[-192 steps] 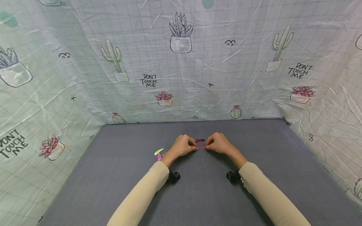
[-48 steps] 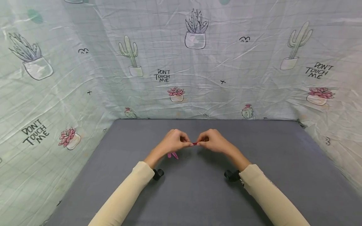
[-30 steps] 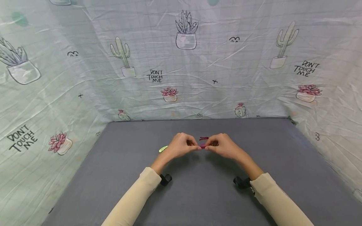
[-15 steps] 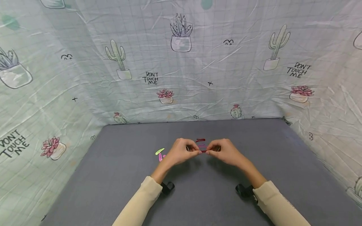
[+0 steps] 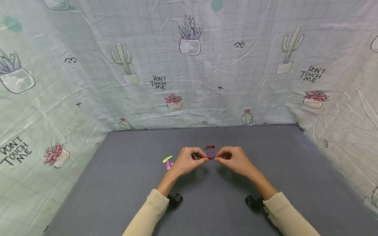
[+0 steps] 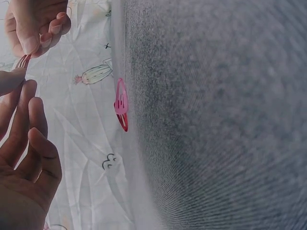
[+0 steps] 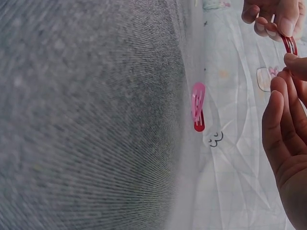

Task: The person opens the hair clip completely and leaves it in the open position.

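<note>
A red snap hair clip (image 5: pixel 211 158) is held level between my two hands, one end in each. My left hand (image 5: pixel 186 160) pinches its left end between thumb and fingertips. At the other end, my right hand (image 5: pixel 237 160) pinches it the same way. The held red clip (image 6: pixel 22 62) looks raised off the table in the left wrist view, and the fingers cover both its ends. Just beyond the hands lie a pink hair clip (image 5: pixel 211 153) and, farther back, a second red hair clip (image 5: pixel 210 147).
Left of my left hand lie a yellow-green hair clip (image 5: pixel 167 159), a pink hair clip (image 5: pixel 168 165) and another pink clip (image 5: pixel 172 164), partly hidden by the wrist. A grey table (image 5: pixel 133 196) carries everything. Patterned cloth (image 5: pixel 218 105) hangs behind and at both sides.
Earliest, both hands were at the pink clip beyond; it now lies released, and they hold a red clip instead. Over the last second, the hands have come slightly nearer with it.
</note>
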A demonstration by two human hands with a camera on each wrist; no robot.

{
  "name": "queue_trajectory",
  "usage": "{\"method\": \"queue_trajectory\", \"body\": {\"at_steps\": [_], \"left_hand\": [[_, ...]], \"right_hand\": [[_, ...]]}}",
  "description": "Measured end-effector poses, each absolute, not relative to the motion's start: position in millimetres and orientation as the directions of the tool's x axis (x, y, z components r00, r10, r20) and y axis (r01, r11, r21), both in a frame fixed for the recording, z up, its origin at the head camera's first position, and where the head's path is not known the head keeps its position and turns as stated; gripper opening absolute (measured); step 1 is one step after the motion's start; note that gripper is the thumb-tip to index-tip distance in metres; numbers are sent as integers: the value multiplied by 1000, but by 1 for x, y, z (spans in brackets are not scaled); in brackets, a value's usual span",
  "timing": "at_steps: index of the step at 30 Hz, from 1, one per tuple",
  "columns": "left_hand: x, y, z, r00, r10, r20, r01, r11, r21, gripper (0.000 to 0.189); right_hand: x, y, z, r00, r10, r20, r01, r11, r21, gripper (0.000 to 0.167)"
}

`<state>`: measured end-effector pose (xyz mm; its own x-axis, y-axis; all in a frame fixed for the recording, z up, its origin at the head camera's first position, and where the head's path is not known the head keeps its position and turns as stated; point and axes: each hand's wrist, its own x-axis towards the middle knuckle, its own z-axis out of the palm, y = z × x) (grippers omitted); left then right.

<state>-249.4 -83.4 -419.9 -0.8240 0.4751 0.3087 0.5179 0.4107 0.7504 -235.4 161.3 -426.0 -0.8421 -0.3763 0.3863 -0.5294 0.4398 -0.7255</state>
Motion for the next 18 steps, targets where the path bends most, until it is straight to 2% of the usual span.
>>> {"method": "queue_trajectory", "body": {"at_steps": [18], "left_hand": [[-248,-87,-428,-817,485,312,526,405,748,4]], "right_hand": [[-231,160,-431,-826,-392,405,-551,411,-726,6]]}}
